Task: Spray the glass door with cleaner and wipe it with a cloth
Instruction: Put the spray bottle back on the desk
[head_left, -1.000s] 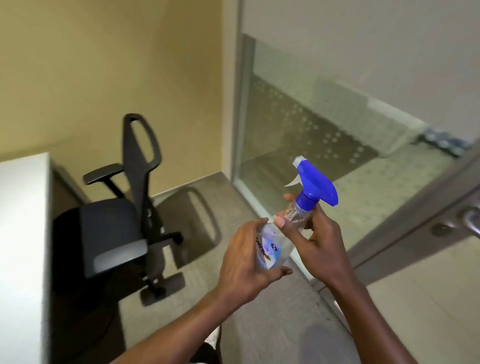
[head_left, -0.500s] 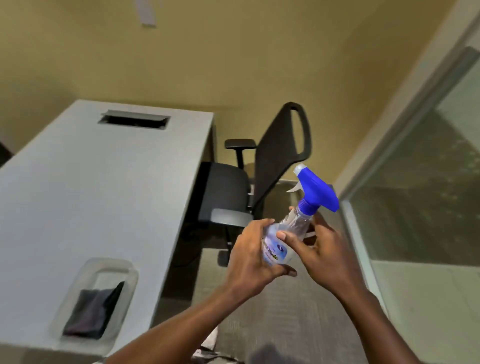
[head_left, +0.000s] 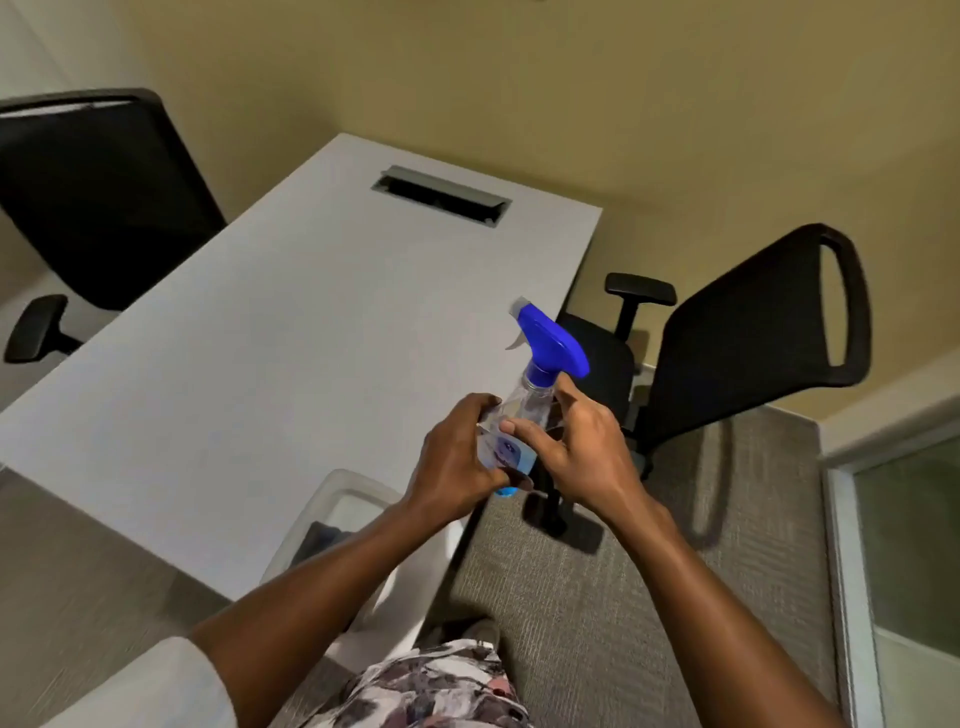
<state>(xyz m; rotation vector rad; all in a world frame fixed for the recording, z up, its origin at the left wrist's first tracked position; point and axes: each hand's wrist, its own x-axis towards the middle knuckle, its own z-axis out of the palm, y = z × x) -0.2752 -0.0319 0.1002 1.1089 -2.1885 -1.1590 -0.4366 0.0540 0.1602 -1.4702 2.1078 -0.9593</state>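
Note:
A clear spray bottle (head_left: 540, 364) with a blue trigger head is held upright over the desk's right edge. My left hand (head_left: 457, 457) wraps its lower body from the left. My right hand (head_left: 582, 447) rests against its right side, thumb across the label and index finger up by the neck. A dark cloth (head_left: 319, 538) lies in a clear plastic tray (head_left: 332, 486) on the desk's near end, mostly hidden behind my left forearm. Only a strip of the glass door (head_left: 909, 530) shows at the right edge.
A long grey desk (head_left: 270, 332) with a cable slot (head_left: 441, 201) fills the middle. One black office chair (head_left: 737, 353) stands right of the desk, another (head_left: 98, 197) at the far left. Grey carpet (head_left: 649, 597) runs between desk and door frame.
The view has swung left, away from the glass door, onto the desk and tray. Both hands stay on the spray bottle, which now hangs over the desk's right edge.

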